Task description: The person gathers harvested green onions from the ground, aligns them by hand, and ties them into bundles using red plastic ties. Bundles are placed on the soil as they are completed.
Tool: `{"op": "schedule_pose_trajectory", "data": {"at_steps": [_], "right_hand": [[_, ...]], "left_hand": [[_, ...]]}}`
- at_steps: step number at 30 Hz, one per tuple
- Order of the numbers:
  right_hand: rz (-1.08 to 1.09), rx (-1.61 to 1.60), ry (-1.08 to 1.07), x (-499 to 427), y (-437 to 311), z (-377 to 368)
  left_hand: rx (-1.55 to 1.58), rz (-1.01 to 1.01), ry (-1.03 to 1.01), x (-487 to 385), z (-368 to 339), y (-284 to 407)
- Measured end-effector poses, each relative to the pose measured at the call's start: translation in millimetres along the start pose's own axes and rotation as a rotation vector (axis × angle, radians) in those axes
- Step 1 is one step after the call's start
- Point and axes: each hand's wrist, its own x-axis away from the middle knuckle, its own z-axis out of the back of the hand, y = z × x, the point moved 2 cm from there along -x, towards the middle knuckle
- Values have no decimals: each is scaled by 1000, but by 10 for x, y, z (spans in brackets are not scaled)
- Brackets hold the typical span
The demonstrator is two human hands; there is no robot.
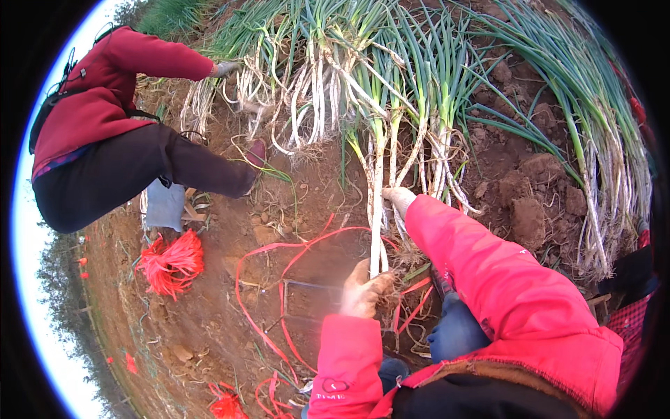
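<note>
My left hand (364,290), soiled with earth, is closed around the root end of a few long green onions (376,209). Their white stalks point away from me, and the green leaves spread over the heap beyond. Against the same stalks, further up, lies my right hand (400,199); its fingertips are partly hidden, so its grip is unclear. More green onions (442,152) with white stalks and stringy roots lie just past it. Red plastic ribbon (301,244) loops over the soil beside my left hand, across a thin metal frame (314,285).
A person in a red top (99,105) bends at the left, one gloved hand (225,68) at the onion heap. A bundle of red ribbon strips (171,263) rests on the soil. Clods (528,222) and another onion row (602,157) lie at right.
</note>
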Motion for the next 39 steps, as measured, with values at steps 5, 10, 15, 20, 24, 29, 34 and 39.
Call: {"op": "schedule_pose_trajectory", "data": {"at_steps": [5,10,15,20,24,29,34,39], "right_hand": [[-66,235,6,404,-424,271],[-33,285,-15,1243,-762,814],[-248,576,12,2512,-625,1567],[-423,736,73,3881,-311,2297],[-527,824,162,4889,-134,2685],[-593,1128,390,5749,-401,2742],[-492,1039,513,6228,-1283,2023],[-390,1664,853,7265,-1977,1411]], "left_hand": [[-38,-5,-27,-3,-163,-66],[132,-73,36,49,-328,-143],[116,-60,146,87,-461,-186],[27,-147,155,147,-604,-351],[-93,-299,-81,195,-648,-616],[-736,-244,-209,64,-598,-887],[-457,-179,-385,-40,-581,-971],[-237,-318,-294,-8,-377,-914]]}}
